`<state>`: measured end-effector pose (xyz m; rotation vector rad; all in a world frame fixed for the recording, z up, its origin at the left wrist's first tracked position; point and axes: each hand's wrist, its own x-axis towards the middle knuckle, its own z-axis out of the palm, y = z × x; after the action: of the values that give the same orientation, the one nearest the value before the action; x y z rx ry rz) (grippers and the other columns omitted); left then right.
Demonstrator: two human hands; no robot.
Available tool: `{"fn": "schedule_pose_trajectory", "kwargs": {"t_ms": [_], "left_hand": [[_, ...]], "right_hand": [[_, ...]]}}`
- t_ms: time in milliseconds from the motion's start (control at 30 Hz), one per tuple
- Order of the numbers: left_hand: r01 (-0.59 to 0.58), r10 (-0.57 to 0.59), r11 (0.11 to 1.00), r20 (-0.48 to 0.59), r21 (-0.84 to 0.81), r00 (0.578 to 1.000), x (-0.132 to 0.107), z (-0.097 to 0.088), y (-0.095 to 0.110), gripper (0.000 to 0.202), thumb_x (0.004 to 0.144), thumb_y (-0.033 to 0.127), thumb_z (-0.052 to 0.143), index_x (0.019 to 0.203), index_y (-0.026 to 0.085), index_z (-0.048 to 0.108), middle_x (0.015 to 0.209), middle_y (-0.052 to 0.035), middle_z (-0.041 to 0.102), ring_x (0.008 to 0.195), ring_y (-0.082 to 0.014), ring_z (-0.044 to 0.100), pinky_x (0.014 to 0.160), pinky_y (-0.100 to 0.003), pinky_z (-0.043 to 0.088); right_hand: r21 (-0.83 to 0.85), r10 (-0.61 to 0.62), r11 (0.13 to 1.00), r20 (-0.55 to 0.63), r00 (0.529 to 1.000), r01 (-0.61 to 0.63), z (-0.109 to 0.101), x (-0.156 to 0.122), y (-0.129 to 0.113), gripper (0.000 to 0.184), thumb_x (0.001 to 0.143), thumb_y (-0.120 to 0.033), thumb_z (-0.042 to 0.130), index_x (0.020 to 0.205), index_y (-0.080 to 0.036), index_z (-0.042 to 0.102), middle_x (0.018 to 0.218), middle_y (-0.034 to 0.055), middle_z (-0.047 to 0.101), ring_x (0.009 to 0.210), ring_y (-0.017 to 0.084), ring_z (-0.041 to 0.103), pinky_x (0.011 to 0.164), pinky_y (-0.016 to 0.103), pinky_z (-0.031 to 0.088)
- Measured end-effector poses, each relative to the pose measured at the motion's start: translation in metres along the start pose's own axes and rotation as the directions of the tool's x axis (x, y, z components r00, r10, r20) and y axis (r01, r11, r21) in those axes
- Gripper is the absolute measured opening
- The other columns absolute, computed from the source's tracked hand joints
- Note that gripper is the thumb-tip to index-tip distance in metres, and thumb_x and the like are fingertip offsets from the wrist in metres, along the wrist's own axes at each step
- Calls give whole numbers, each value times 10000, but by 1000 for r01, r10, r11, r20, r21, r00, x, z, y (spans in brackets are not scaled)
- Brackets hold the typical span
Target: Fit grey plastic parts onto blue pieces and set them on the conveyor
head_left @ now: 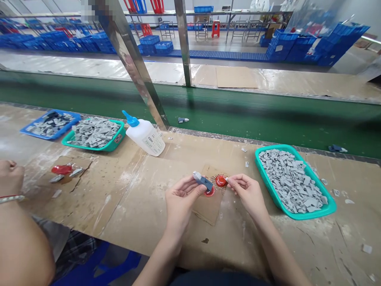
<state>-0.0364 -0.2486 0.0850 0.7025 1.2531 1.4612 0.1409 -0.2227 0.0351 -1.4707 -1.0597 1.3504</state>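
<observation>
**Both hands raised over cardboard, gray part in left, white bit in right**

Far left: a co-worker's hand (10, 176) rests curled on the bench, with a beaded bracelet (12, 198) at the wrist. Near it are one red disc (61, 169) and a few shiny scraps.

Behind that, going right: one blue basket (71, 115) of gray parts, one teal basket (98, 149) of gray parts, and one white glue bottle (145, 137) with a blue nozzle, lying tilted on the bench. Contents of both baskets are too many to count.

Left hand (181, 202): raised off the bench, wrist toward the body, fingers curled, thumb on top, pinching one gray plastic part (203, 180) with a white end.

Two red discs (216, 186) sit directly under the hands on a cardboard sheet (210, 208) speckled with grit. One is below the gray plastic part, the other below the gap between the hands.

Right hand (247, 194): raised, thumb and forefinger closed on one small white piece (227, 180), just beside the gray plastic part, not touching it.

Far right: one large teal tray (315, 214) heaped with gray parts, just beside the right hand. Several loose white bits (245, 157) lie on the bench near it.
</observation>
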Motion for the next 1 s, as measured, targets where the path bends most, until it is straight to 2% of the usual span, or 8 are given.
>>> {"fn": "schedule_pose_trajectory", "kwargs": {"t_ms": [167,633,833,1000], "left_hand": [[-2,2,1000,-13,-4,1000,0,-5,-1,287,606,136,777,884,169,711,867,-59,746,829,-196,697,788,-298,560],[33,-33,999,-17,-10,999,-1,-3,-9,282,590,137,782,860,170,709,863,-63,746,807,-195,699,782,-297,559],[52,-52,999,20,-14,998,-3,0,-15,270,598,133,777,855,166,700,874,-70,744,817,-204,699,777,-303,560],[55,-53,998,78,-30,996,-7,7,-17,261,605,122,774,849,175,696,877,-62,743,821,-202,698,765,-300,565]], "right_hand": [[-29,-18,999,-9,1000,18,5,3,4,407,687,-547,660,753,-146,642,672,82,683,607,180,607,504,254,420],[-48,-5,999,7,1000,6,3,0,0,334,710,-483,670,757,-154,632,699,76,687,648,188,621,512,251,422],[-3,-24,1000,40,999,24,-4,-16,-21,269,736,-433,674,768,-172,620,692,45,667,640,158,590,506,225,397],[32,-20,999,153,988,15,0,-33,-43,217,753,-399,669,741,-189,617,639,7,635,593,128,553,499,213,387]]}}
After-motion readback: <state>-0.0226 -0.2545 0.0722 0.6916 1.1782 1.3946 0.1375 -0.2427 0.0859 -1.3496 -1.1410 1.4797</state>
